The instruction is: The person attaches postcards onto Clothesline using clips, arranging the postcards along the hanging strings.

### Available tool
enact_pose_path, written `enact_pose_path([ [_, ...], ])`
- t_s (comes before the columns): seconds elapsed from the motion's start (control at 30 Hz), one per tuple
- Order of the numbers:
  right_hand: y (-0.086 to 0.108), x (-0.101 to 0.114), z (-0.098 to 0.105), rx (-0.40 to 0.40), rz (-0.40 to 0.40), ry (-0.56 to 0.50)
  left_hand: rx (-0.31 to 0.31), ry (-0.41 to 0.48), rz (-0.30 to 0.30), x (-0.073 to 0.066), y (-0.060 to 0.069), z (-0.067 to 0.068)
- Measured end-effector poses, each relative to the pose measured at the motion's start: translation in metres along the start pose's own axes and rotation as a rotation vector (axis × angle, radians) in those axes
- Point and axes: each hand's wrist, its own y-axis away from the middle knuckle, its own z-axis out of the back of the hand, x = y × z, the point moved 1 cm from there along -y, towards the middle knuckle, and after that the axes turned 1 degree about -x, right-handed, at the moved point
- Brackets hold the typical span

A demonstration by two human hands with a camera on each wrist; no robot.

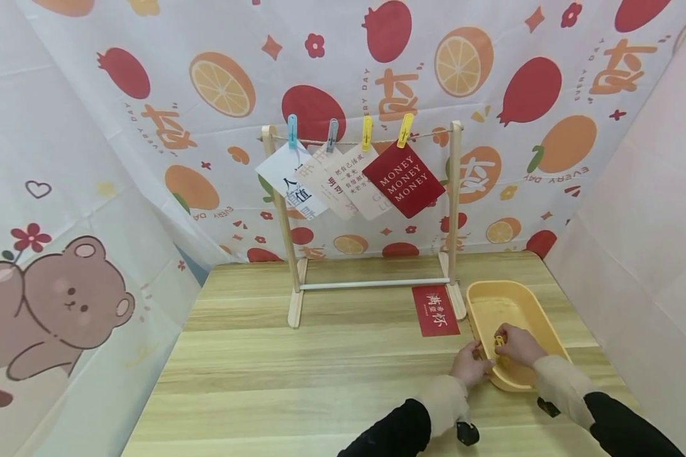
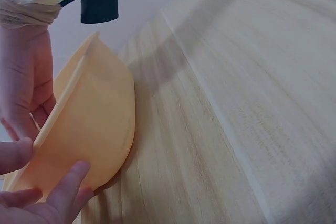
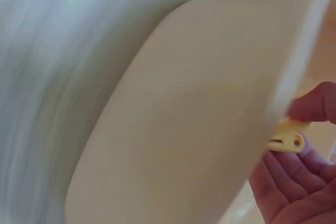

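Observation:
At the right of the table stands a yellow plastic basin (image 1: 505,289). My left hand (image 1: 470,366) holds its near left rim, with the thumb at the edge and the fingers against the outer wall (image 2: 100,114). Over the inside of the basin, my right hand (image 1: 519,346) pinches a yellow clothespin (image 3: 287,141) between thumb and fingers. Left of the basin, a red card (image 1: 436,311) with white characters lies flat, near the foot of the wooden rack (image 1: 455,190).
From the rack's string hang overlapping cards, among them a red MONEY card (image 1: 404,179). A blue clothespin (image 1: 293,131), a grey clothespin (image 1: 332,134) and two yellow clothespins (image 1: 367,132) hold them. A white rod (image 1: 371,284) joins the rack's feet. Patterned cloth (image 1: 343,63) stands behind.

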Motion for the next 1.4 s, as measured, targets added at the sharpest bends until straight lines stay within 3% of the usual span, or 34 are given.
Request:
enact_pose_path([
  [0.23, -0.002, 0.006, -0.001, -0.017, -0.003, -0.125, -0.027, 0.019, -0.003, 0.001, 0.001, 0.0],
  [0.4, 0.001, 0.006, -0.003, -0.037, -0.074, -0.218, -0.039, 0.032, -0.012, 0.003, 0.002, 0.0],
  [0.63, 0.003, 0.005, -0.002, -0.019, -0.137, -0.464, -0.044, 0.043, 0.008, 0.004, 0.002, 0.0],
  [0.77, 0.002, 0.005, 0.001, -0.008, -0.143, -0.451, -0.044, 0.049, 0.013, 0.003, 0.002, 0.001],
  [0.9, 0.002, 0.004, 0.003, -0.05, -0.123, -0.403, -0.03, 0.034, 0.007, 0.002, 0.001, 0.0],
  [0.97, 0.003, 0.004, 0.004, -0.088, -0.112, -0.378, -0.023, -0.061, -0.01, 0.002, -0.001, 0.002],
  [1.07, 0.004, 0.004, 0.005, -0.154, -0.101, -0.348, -0.001, -0.306, -0.076, 0.0, -0.008, 0.009],
  [1.23, 0.007, 0.003, 0.009, -0.239, -0.074, -0.325, -0.035, -0.962, -0.276, -0.007, -0.031, 0.036],
  [1.33, 0.009, 0.003, 0.012, -0.275, -0.067, -0.316, -0.083, -1.358, -0.305, -0.003, -0.039, 0.057],
  [1.4, 0.01, 0.002, 0.012, -0.288, -0.073, -0.313, -0.081, -1.585, -0.324, 0.006, -0.036, 0.068],
])
